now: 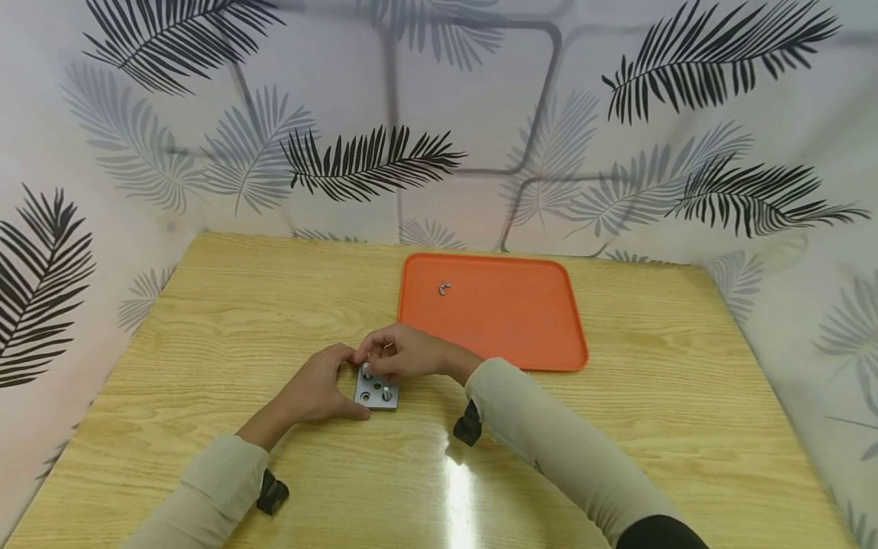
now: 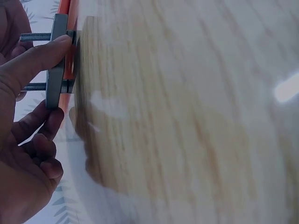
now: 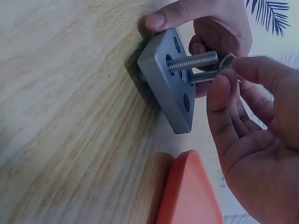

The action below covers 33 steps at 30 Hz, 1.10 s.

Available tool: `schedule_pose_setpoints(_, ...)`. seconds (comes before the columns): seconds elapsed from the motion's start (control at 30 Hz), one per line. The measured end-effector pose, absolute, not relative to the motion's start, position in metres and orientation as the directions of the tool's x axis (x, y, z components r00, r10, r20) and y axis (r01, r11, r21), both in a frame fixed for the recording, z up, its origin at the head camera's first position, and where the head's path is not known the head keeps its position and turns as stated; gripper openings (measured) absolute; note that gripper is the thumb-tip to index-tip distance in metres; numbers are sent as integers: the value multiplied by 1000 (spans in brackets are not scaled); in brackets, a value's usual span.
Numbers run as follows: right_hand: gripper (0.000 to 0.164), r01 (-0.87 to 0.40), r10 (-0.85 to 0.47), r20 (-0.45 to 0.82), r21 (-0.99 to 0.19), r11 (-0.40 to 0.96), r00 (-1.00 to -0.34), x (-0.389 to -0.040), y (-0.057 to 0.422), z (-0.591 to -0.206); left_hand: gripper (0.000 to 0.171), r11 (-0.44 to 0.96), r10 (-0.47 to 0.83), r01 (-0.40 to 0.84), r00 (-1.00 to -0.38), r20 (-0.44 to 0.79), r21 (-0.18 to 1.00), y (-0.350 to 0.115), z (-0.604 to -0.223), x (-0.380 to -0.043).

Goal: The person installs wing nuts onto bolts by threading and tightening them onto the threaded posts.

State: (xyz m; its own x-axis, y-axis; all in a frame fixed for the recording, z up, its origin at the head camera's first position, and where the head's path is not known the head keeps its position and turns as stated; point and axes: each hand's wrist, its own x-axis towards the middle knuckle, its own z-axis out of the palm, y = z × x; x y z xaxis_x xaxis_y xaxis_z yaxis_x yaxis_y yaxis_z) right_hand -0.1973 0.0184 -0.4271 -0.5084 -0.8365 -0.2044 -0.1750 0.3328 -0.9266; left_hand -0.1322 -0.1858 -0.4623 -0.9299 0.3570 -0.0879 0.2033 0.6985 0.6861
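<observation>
A grey metal plate with several holes lies on the wooden table, and two threaded bolts stand up through it. The bolt heads show under the plate in the left wrist view, between plate and table. My left hand grips the plate by opposite edges, thumb on the near side and fingers at the far side. Over the farther bolt, my right hand pinches a small ring-shaped metal piece at the bolt's tip. Fingertips partly cover the piece, so its exact kind is unclear.
An orange tray lies behind and to the right of the plate. A small curved grey metal part rests near its left side. A leaf-patterned cloth hangs behind the wooden table.
</observation>
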Motion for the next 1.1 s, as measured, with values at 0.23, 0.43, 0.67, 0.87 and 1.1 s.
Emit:
schedule_pose_setpoints(0.23,17,-183,-796,-194,-917,355,-573,-197,19,-430,71,705,354,204,-931,-88,679,-186,-463,-133)
schedule_pose_setpoints(0.43,19,-154,-768,-217,-912,379,-603,-196,22,-428,71,717,345,197,-934,-95,669,-186,-462,-133)
schedule_pose_setpoints(0.67,18,-190,-765,-194,-905,381,-614,-199,25,-425,71,718,346,191,-933,-104,669,-185,-462,-133)
schedule_pose_setpoints(0.87,22,-209,-800,-182,-911,357,-572,-201,26,-426,72,718,353,199,-930,-102,667,-183,-462,-133)
schedule_pose_setpoints(1.1,32,-228,-834,-157,-920,318,-529,-202,23,-429,72,715,356,211,-930,-88,667,-184,-461,-133)
